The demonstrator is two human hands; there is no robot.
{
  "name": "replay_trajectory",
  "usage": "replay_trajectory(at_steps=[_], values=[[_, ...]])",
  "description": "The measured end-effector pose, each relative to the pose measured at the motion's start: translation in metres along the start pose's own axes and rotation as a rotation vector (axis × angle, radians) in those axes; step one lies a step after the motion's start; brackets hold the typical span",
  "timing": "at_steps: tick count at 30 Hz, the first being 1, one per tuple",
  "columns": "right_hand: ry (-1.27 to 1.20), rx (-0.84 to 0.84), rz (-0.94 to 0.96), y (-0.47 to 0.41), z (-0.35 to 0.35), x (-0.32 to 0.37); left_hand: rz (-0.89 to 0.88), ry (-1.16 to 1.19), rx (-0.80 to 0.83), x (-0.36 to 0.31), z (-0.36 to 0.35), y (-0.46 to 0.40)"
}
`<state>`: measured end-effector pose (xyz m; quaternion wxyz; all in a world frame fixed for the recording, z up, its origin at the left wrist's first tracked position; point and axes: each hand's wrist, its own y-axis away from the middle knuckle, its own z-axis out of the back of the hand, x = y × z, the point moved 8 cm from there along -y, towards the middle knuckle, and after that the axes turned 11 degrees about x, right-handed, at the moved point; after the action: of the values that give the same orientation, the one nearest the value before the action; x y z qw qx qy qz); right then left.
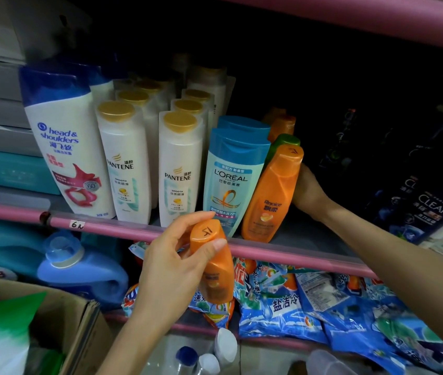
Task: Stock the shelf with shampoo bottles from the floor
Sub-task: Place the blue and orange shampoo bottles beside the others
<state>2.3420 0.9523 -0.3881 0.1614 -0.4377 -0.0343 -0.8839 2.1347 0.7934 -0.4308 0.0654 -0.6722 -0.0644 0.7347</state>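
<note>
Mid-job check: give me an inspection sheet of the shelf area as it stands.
Surface: shelf with pink front rail, bare patch right of the orange bottles.
Job's things: one orange Rejoice bottle stands on the shelf; a second orange bottle is held below the rail.
Clutter: detergent bags on the lower shelf, cardboard box at left.
Hands: left hand grips the second bottle; right hand is behind the shelved one, its grip hidden.
Cables: nothing seen.
Surroundings: Pantene bottles, L'Oreal bottle, Clear packs.

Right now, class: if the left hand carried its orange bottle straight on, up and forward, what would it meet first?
Probably the pink shelf rail, then the L'Oreal bottle behind it; depth is uncertain.
</note>
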Motion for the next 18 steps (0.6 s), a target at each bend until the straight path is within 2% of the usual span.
replay_trajectory(at_steps=[4, 11, 18], values=[[-0.015, -0.047, -0.034, -0.003, 0.003, -0.002, -0.005, 0.001, -0.001, -0.001, 0.000, 0.000], [0.164, -0.109, -0.059, -0.014, 0.006, -0.005, -0.007, -0.002, 0.001, -0.002, -0.001, 0.000], [-0.091, -0.102, -0.123, -0.015, 0.004, -0.015, -0.008, -0.007, -0.002, -0.002, 0.000, 0.000]])
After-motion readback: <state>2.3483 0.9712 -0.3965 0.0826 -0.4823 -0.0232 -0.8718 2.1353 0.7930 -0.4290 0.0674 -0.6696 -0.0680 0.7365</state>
